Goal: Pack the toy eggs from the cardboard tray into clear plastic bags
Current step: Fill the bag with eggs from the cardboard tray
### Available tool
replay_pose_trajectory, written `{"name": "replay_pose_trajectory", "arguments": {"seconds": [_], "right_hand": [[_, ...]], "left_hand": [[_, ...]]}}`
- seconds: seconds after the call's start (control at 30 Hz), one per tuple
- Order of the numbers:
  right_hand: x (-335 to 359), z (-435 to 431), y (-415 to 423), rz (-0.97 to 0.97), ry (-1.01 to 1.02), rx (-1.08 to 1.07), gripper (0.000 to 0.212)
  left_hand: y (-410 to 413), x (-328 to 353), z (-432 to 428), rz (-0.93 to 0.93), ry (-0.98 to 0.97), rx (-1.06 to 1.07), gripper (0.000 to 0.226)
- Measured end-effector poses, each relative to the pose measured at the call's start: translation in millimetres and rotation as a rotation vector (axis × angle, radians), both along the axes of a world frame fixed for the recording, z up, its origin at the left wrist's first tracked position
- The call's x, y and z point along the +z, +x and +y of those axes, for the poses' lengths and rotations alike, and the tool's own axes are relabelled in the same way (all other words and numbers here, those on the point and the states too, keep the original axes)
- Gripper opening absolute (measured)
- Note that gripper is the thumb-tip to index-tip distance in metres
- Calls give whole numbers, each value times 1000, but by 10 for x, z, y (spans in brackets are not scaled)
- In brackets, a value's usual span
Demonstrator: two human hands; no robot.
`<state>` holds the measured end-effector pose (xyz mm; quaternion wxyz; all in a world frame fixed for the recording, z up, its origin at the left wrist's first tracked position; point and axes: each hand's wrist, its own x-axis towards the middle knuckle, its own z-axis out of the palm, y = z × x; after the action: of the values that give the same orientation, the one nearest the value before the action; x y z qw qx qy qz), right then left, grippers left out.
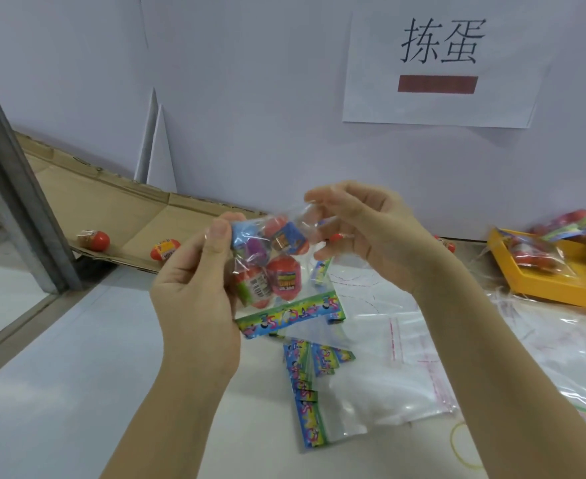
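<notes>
I hold a clear plastic bag point(271, 261) above the white table; it contains several toy eggs in orange, purple, blue and green, and its colourful printed header strip hangs at the bottom. My left hand point(195, 281) grips the bag's left side, thumb on top. My right hand point(364, 233) pinches the bag's upper right corner. Two orange toy eggs point(94, 239) point(164, 249) lie on the cardboard tray point(119, 202) at the back left. Another orange egg point(447, 243) shows behind my right wrist.
Empty clear bags with colourful headers point(322, 371) lie in a heap on the table under my hands. A yellow tray point(540, 288) with filled bags stands at the right. A metal post point(11, 188) rises at the left. A yellow rubber band point(464, 444) lies at the lower right.
</notes>
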<state>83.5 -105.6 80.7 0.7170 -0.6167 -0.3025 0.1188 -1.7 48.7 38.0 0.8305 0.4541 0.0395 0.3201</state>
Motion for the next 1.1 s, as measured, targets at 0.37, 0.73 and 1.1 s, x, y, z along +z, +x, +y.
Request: {"name": "replay_pose_trajectory", "arguments": {"seconds": [0.37,0.73,1.1], "right_hand": [[7,20,-19,-96,-68,3,7],[-8,-96,70,58,173,-98,7],[8,-124,85,83,180,-124,9]], "left_hand": [[-34,34,18,-32,-5,49,25],[60,-28,99,118,89,-284,32],[43,-58,66,173,247,-266,23]]}}
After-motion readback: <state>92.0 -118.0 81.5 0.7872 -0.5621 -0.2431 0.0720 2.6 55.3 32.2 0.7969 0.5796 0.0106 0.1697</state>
